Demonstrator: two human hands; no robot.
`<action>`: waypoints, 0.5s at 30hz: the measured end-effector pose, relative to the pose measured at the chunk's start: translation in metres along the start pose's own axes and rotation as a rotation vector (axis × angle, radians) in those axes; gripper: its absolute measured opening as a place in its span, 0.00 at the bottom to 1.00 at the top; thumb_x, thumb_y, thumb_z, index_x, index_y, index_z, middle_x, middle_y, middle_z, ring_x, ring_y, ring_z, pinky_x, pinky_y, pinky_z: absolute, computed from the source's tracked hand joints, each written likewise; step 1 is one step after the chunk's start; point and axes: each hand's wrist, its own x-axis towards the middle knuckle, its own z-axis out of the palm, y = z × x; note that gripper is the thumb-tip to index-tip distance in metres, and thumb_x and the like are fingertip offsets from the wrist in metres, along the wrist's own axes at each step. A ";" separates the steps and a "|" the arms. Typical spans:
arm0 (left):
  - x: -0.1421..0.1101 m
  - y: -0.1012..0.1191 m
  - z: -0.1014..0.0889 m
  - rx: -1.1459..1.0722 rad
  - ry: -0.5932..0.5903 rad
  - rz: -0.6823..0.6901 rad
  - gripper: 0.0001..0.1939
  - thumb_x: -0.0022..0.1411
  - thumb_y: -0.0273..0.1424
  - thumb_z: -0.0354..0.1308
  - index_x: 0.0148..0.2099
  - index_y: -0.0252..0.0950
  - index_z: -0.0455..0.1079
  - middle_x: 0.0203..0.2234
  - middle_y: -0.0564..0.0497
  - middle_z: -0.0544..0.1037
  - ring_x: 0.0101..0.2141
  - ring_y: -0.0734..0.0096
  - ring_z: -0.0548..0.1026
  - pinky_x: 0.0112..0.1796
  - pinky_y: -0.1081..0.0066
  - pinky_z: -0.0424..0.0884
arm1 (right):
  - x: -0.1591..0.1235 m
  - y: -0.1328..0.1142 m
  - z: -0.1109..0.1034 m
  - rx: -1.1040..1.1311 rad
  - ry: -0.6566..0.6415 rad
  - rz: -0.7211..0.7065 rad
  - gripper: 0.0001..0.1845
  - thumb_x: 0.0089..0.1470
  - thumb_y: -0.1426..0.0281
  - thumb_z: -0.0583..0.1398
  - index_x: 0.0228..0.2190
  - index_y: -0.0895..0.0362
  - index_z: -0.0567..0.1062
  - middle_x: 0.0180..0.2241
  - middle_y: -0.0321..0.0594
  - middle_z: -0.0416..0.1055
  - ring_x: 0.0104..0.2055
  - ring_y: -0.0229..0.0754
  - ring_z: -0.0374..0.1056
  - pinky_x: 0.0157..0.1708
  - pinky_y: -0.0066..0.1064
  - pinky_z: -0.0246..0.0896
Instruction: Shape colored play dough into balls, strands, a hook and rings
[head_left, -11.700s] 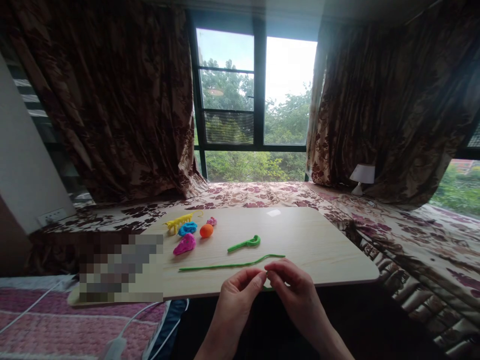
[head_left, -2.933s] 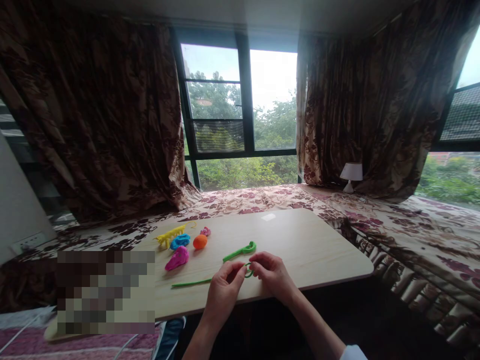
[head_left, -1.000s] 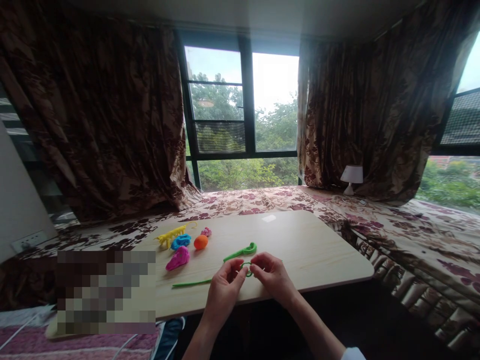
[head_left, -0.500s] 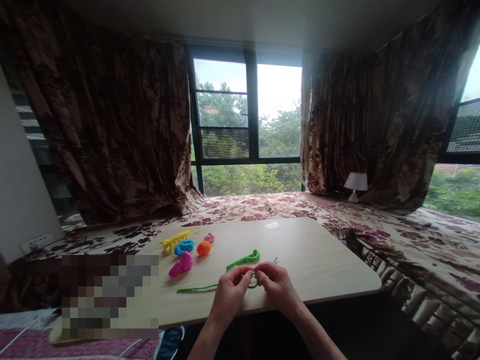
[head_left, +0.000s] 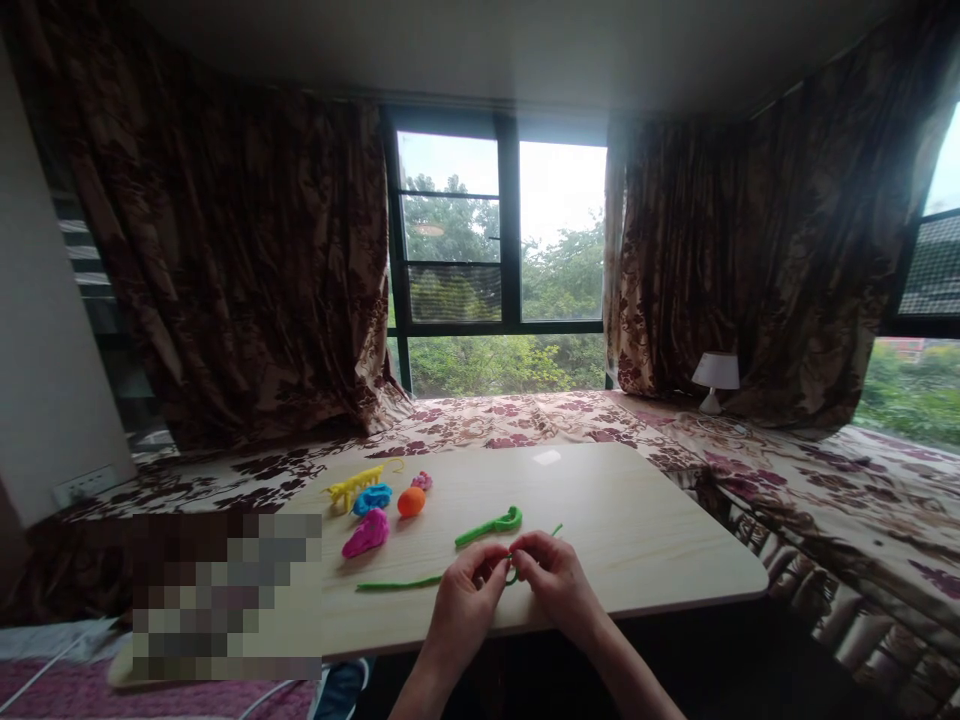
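Near the front edge of the table, my left hand (head_left: pixel 471 592) and my right hand (head_left: pixel 556 578) meet, fingertips pinched together. Between them runs a thin green clay strand (head_left: pixel 397 585). One end lies out to the left on the tabletop, a small loop hangs under the fingertips, and a tip pokes up behind my right hand. The exact grip point is partly hidden by the fingers. Just beyond my hands rests a thicker green clay piece (head_left: pixel 487 526) with a curled end, apart from them.
To the left sit a magenta clay lump (head_left: pixel 366 535), a blue clay piece (head_left: pixel 373 498), an orange ball (head_left: pixel 411 502), a small pink piece (head_left: pixel 422 481) and a yellow legged figure (head_left: pixel 355 488). A white patch (head_left: pixel 547 457) marks the far side of the wooden table (head_left: pixel 637 530).
The camera view has tilted and shifted slightly. My fingertips have parted a little, showing a bit of the green strand between them; both hands still pinch it.
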 end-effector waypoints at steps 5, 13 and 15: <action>0.000 0.003 -0.001 -0.014 0.014 -0.014 0.10 0.54 0.36 0.53 0.33 0.36 0.71 0.28 0.51 0.75 0.31 0.69 0.72 0.34 0.71 0.67 | 0.000 -0.002 0.000 -0.030 0.022 0.004 0.09 0.50 0.66 0.56 0.30 0.58 0.71 0.26 0.37 0.70 0.27 0.37 0.65 0.28 0.28 0.60; 0.001 0.000 -0.003 -0.020 0.046 -0.031 0.11 0.53 0.37 0.54 0.33 0.36 0.71 0.28 0.50 0.76 0.32 0.66 0.73 0.35 0.68 0.69 | -0.001 -0.009 0.001 -0.071 0.022 -0.021 0.05 0.46 0.69 0.58 0.27 0.57 0.71 0.26 0.35 0.68 0.27 0.36 0.63 0.27 0.26 0.59; 0.001 -0.001 -0.003 -0.031 0.045 -0.034 0.11 0.52 0.37 0.54 0.34 0.36 0.71 0.28 0.50 0.76 0.32 0.66 0.73 0.36 0.68 0.69 | -0.001 -0.009 0.001 -0.078 0.022 -0.022 0.04 0.46 0.69 0.58 0.27 0.57 0.71 0.25 0.35 0.68 0.26 0.36 0.63 0.27 0.26 0.59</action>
